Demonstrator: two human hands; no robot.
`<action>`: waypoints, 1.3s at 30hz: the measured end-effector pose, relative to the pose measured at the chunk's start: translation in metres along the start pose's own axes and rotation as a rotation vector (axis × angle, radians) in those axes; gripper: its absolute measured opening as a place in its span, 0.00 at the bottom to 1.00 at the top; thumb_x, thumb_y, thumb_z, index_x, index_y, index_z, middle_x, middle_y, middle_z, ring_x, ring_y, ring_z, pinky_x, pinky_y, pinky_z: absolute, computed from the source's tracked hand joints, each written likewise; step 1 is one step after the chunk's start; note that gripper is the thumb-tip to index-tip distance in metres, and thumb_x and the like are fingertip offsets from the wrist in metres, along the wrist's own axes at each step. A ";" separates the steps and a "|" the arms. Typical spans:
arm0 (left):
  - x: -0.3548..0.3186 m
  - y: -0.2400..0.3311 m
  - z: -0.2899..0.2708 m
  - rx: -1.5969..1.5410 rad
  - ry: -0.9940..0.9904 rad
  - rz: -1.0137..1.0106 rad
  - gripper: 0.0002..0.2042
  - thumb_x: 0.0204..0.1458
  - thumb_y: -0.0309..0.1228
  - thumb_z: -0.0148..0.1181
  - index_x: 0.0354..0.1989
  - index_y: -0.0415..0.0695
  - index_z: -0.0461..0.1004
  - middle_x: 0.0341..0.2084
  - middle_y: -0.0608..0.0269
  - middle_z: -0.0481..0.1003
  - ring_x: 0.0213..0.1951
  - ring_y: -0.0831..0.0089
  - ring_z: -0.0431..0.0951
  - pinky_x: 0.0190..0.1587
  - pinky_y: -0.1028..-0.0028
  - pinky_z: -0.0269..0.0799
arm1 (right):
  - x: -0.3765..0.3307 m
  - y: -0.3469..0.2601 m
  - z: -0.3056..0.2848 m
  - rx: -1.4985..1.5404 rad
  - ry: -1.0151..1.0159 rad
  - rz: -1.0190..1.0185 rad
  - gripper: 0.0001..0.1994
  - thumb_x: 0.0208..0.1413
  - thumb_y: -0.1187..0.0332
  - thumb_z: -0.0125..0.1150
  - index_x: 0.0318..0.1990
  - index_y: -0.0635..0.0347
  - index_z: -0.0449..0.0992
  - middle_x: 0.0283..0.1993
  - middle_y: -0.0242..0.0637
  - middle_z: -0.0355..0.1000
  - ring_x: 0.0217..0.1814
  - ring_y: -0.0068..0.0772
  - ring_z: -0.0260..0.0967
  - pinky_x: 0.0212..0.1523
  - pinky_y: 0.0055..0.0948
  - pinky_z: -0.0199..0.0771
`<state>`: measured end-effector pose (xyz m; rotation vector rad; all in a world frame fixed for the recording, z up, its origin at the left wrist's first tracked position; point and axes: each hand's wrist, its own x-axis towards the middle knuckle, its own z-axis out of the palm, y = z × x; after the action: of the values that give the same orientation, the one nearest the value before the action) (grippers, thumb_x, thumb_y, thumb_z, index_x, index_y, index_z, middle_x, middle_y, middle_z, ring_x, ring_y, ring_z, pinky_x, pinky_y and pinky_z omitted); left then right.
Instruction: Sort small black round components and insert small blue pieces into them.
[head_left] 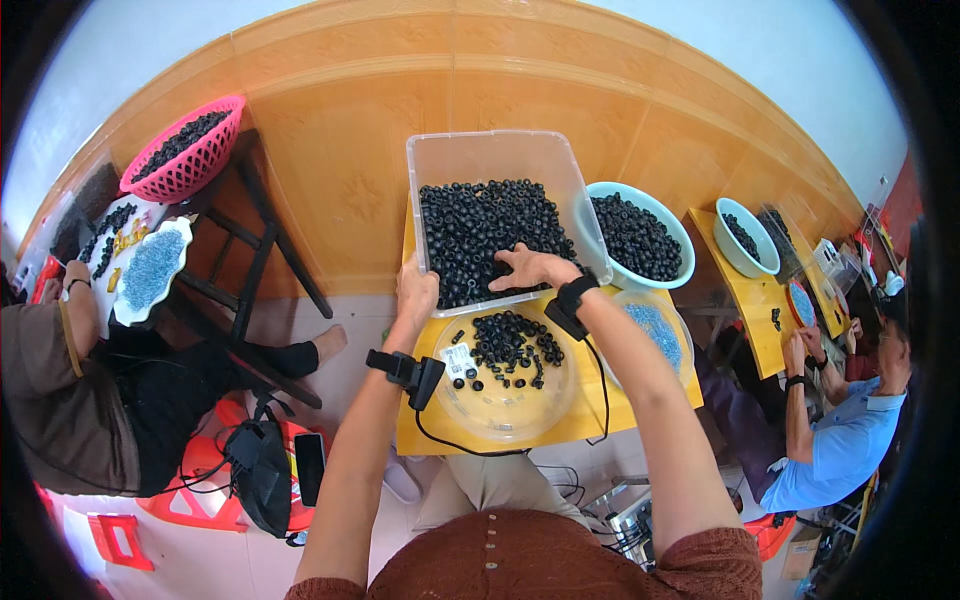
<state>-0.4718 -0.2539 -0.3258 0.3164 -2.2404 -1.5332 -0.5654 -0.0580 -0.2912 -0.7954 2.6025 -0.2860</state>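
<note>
A clear plastic bin, tilted toward me, holds a heap of small black ring-like parts. My left hand grips the bin's near left corner, with its fingertips partly hidden. Inside the near right part of the bin, my right hand touches the black parts with its fingers spread. Just below the bin's front edge lies a round clear shallow tray. On the tray are loose black parts, smaller dark pieces and a white printed label.
Right of the bin stands a light blue basin of black parts, and below it a dish of bluish clear bits. All rest on a yellow table. People work at both sides. A pink basket sits on a dark stool at left.
</note>
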 end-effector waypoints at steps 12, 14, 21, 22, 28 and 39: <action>-0.006 -0.011 -0.003 -0.053 0.003 0.012 0.21 0.39 0.22 0.46 0.47 0.42 0.67 0.34 0.43 0.73 0.39 0.50 0.73 0.43 0.63 0.66 | 0.017 -0.051 0.012 0.108 0.015 0.074 0.53 0.27 0.34 0.62 0.61 0.55 0.50 0.56 0.51 0.50 0.60 0.57 0.49 0.56 0.47 0.54; -0.004 -0.011 -0.002 -0.083 -0.026 -0.001 0.21 0.39 0.22 0.46 0.47 0.42 0.67 0.34 0.43 0.73 0.39 0.50 0.73 0.43 0.63 0.66 | 0.021 -0.051 0.016 0.105 0.020 0.075 0.53 0.27 0.34 0.62 0.61 0.56 0.50 0.55 0.51 0.51 0.59 0.55 0.50 0.56 0.44 0.55; -0.001 -0.007 -0.002 -0.076 0.000 0.010 0.20 0.35 0.17 0.43 0.42 0.35 0.68 0.26 0.56 0.71 0.30 0.69 0.70 0.35 0.72 0.66 | 0.026 -0.055 0.019 0.195 -0.036 -0.138 0.45 0.32 0.45 0.59 0.58 0.62 0.56 0.52 0.50 0.53 0.56 0.52 0.54 0.54 0.39 0.58; -0.001 -0.005 -0.003 -0.104 -0.011 -0.019 0.20 0.35 0.17 0.43 0.42 0.35 0.68 0.26 0.56 0.71 0.30 0.68 0.70 0.35 0.72 0.66 | 0.028 -0.056 0.019 0.232 -0.047 -0.146 0.43 0.32 0.47 0.59 0.58 0.60 0.57 0.56 0.51 0.52 0.59 0.50 0.51 0.55 0.39 0.57; -0.001 -0.005 0.003 -0.004 0.050 0.003 0.22 0.36 0.18 0.45 0.45 0.38 0.68 0.25 0.55 0.72 0.29 0.67 0.71 0.35 0.71 0.66 | 0.034 -0.044 0.023 0.409 0.098 -0.122 0.30 0.30 0.59 0.61 0.46 0.65 0.71 0.31 0.44 0.71 0.36 0.38 0.69 0.42 0.30 0.68; 0.020 -0.011 0.000 0.046 -0.025 -0.047 0.17 0.39 0.23 0.44 0.41 0.42 0.70 0.31 0.45 0.74 0.37 0.50 0.74 0.41 0.62 0.67 | 0.027 -0.025 -0.006 1.341 -0.042 0.123 0.06 0.42 0.73 0.56 0.31 0.55 0.72 0.24 0.28 0.68 0.19 0.22 0.67 0.09 0.14 0.54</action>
<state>-0.4901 -0.2655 -0.3318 0.3683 -2.3061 -1.5189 -0.5765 -0.0935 -0.2871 -0.1202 1.7468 -1.6552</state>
